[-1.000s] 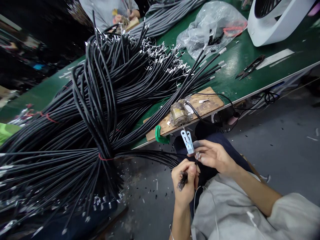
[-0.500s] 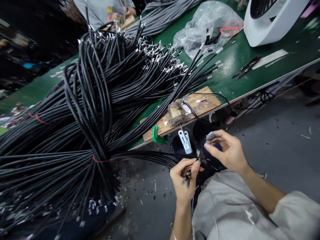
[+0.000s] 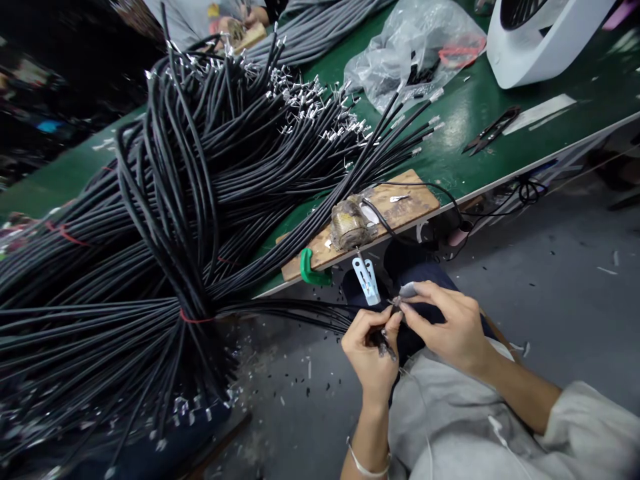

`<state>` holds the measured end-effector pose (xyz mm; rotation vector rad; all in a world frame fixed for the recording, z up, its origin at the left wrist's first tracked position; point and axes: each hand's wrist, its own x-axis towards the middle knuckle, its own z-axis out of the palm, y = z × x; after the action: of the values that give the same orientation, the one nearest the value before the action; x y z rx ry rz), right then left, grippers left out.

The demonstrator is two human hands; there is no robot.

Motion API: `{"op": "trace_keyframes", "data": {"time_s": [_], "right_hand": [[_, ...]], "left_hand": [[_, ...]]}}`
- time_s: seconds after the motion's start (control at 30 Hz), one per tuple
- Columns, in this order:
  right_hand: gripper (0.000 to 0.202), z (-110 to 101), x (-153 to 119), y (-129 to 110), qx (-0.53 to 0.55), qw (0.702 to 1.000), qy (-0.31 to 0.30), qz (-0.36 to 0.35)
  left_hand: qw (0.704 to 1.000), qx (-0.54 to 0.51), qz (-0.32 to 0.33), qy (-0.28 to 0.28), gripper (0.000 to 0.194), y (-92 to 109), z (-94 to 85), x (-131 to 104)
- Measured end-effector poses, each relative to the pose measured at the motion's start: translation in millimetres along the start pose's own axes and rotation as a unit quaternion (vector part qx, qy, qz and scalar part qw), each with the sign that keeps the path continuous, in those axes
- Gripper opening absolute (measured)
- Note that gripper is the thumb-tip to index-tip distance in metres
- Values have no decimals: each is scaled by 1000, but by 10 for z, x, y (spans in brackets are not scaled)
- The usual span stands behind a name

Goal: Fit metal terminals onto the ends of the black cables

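My left hand (image 3: 373, 343) is closed around the ends of several black cables (image 3: 300, 312) that run in from the bundle on the left. Between its thumb and forefinger one cable end points up and right. My right hand (image 3: 447, 323), with grey covers on its fingertips, pinches the stripped tip of that cable end. The fine wires there are too small to make out. Just above both hands, a light blue clothespin (image 3: 367, 281) hangs from the shaft of a small tape-wrapped motor (image 3: 350, 225) on a wooden board (image 3: 403, 200).
A large heap of black cables (image 3: 170, 200), tied with red bands, covers the green table (image 3: 450, 160). A green clamp (image 3: 313, 268) grips the board. Thread snips (image 3: 493, 130), a plastic bag (image 3: 400, 47) and a white fan-like device (image 3: 540, 47) lie farther back. Another person's hand (image 3: 255, 17) shows at the top.
My right hand has come down and left to the cable end at my left hand and now pinches it. The left hand has barely moved.
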<state>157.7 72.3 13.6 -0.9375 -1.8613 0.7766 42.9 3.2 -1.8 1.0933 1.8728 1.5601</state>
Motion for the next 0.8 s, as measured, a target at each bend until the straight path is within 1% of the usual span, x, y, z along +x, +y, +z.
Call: {"op": "trace_keyframes", "data": {"time_s": [0.07,0.17,0.3,0.37,0.43,0.5,0.6,0.7,0.8], "right_hand": [[22,-6,-4,22,-8,1000,-7,-21],[25,-11,-4,32,0,1000,-17,-15],[24,30,-28,38,-5,1000,29,2],[25,56,-48,56,7,999,39,26],[25,67,-58,82,34,997,26,65],[26,57,-49,103,63,994,-4,89],[28,24,-11,101,74,993,-38,82],[30,10,22,71,53,996,-30,67],[28,33,19,50,20,998,-10,53]], "left_hand": [[1000,1,-8,-2,11,-8,2,0],[1000,5,-20,-10,11,-11,-1,-1],[1000,8,-9,-2,12,10,23,-2],[1000,5,-14,-1,13,25,34,-1],[999,3,-32,-8,14,36,31,2],[998,3,-53,-14,16,41,15,7],[998,7,-64,-20,18,31,-8,13],[999,22,-44,-16,17,4,0,8],[999,54,-1,2,15,-23,46,-7]]}}
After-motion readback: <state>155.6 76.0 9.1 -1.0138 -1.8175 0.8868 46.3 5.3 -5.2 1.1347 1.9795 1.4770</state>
